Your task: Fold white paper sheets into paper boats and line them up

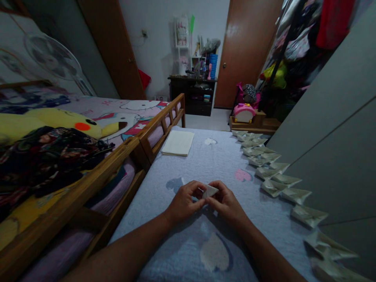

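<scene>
A small piece of folded white paper (pixel 209 190) is pinched between both my hands, just above the bed's light blue cover. My left hand (pixel 188 199) grips its left side with thumb and fingers, while my right hand (pixel 225 200) holds the right side. The folded paper has a pointed, triangular outline; its underside is hidden by my fingers. Farther off, at the left edge of the bed, lies a stack of pale paper sheets (pixel 178 143). Folded paper boats (pixel 274 187) stand in rows along the right edge.
A wooden bed rail (pixel 141 137) runs along the left, with a second bed and a yellow plush toy (pixel 58 121) beyond it. Grey cabinet panels (pixel 337 156) rise close on the right. A dark low cabinet (pixel 190 96) stands against the far wall.
</scene>
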`<state>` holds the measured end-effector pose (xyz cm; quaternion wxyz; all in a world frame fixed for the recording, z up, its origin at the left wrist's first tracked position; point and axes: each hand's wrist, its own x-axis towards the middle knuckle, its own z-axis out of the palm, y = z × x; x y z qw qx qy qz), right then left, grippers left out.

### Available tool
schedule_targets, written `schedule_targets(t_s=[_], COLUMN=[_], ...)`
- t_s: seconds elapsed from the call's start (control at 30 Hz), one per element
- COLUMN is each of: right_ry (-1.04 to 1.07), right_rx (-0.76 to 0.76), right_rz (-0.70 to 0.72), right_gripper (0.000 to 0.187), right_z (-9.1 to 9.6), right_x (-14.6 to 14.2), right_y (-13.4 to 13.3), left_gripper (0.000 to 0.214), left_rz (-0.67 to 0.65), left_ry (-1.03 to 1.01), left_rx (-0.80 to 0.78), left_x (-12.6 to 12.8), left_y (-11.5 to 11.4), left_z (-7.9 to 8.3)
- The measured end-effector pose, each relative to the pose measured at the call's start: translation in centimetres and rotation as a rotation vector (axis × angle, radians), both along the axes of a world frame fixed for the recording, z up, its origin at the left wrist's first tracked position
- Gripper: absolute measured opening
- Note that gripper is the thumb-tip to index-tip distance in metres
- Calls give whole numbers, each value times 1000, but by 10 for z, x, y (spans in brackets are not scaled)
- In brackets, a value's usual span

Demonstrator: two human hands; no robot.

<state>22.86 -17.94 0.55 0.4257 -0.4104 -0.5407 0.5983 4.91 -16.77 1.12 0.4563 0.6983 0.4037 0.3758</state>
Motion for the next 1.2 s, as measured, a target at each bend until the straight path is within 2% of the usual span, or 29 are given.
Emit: schedule_targets(t_s=[0.2, 0.43, 0.7, 0.8, 0.93, 1.07, 1.2], right_ry=[-29, -66, -126, -232, -429, -440, -416], right_rx=[11, 33, 66, 150, 369, 525, 556], right_rz=[-5, -9, -22, -85, -208, -246, -209], right_gripper=[28, 25, 23, 20, 18, 15, 22], right_z=[0, 3, 3, 1, -1, 1, 3], right_x=[0, -1, -1, -4, -9, -11, -8], right_y=[0, 0, -1, -3, -5, -5, -5], left_gripper=[22, 36, 38, 42, 46, 32, 19], left_rz=[-11, -53, -40, -6, 52, 47, 69], left_ry=[-37, -15, -54, -60, -58, -181, -326], left_rx=[-56, 42, 7, -14, -57, -166, -296], left_x=[0, 0, 0, 3, 7, 9, 11], left_y=[0, -4, -6, -7, -9, -8, -5], left_z=[0, 2, 6, 5, -1, -4, 0])
